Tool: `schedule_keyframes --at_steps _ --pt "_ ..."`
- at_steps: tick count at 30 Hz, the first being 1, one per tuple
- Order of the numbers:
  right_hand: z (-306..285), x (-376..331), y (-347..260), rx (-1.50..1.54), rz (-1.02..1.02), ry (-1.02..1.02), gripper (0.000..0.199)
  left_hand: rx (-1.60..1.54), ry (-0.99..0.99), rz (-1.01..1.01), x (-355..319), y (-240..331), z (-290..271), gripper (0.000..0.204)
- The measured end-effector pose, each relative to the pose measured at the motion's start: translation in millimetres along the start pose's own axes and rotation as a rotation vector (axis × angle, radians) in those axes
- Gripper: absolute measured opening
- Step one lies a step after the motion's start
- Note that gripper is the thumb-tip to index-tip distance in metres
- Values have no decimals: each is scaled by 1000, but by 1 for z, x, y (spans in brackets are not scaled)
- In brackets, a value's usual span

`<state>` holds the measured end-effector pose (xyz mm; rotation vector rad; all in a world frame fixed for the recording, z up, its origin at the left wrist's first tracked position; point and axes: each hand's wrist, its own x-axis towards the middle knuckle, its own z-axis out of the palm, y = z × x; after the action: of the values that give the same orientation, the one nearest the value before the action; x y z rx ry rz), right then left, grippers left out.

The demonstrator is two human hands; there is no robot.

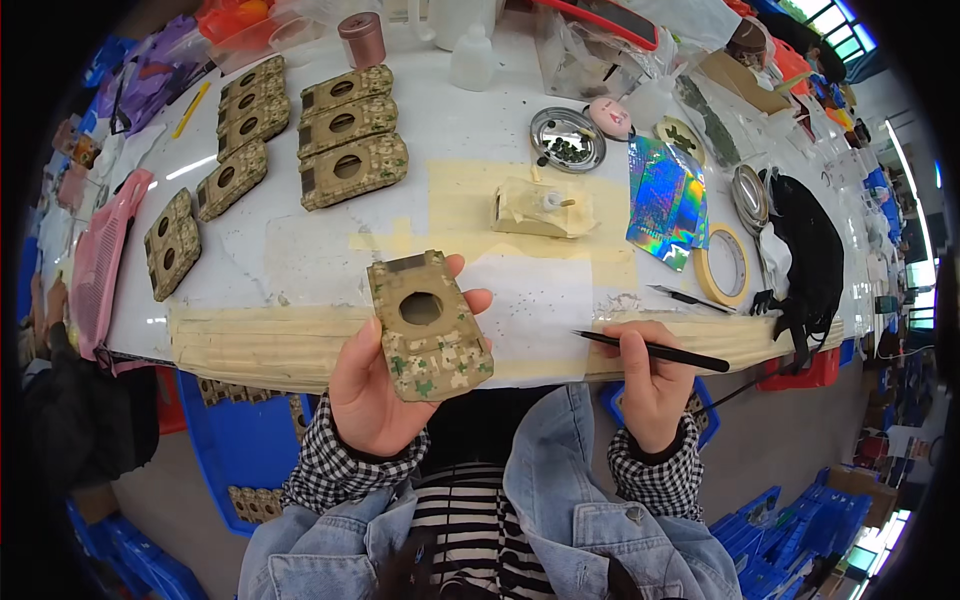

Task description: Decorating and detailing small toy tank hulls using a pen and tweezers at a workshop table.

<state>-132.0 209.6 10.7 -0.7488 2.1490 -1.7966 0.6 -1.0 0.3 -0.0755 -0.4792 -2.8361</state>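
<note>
This looks like a small-parts workshop. Rows of matching camouflage-patterned shells point(350, 185) lie on a worn worktop point(250, 255), its front edge covered with pale strips point(250, 338), with a roll of tape point(704, 272) and a metal dish point(538, 128) of tiny dark pieces point(568, 150) to the right. Below, a blue tray point(222, 450) carries more such shells; blue crates point(825, 520) stand on the floor point(775, 435), and a strip light point(905, 180) runs at far right.

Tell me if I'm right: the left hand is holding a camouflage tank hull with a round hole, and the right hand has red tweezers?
Not quite: the tweezers in the right hand are black, as the head view shows. The left hand does hold the camouflage tank hull with a round hole.
</note>
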Motion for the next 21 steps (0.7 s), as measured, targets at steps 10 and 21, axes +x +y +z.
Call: schedule_keyframes --at_steps 10,21 --pt "0 -1 4 -12 8 4 15 -5 3 7 1 -5 1 62" --pt "1 0 4 -34 -4 -2 16 -4 -24 16 2 -4 0 61"
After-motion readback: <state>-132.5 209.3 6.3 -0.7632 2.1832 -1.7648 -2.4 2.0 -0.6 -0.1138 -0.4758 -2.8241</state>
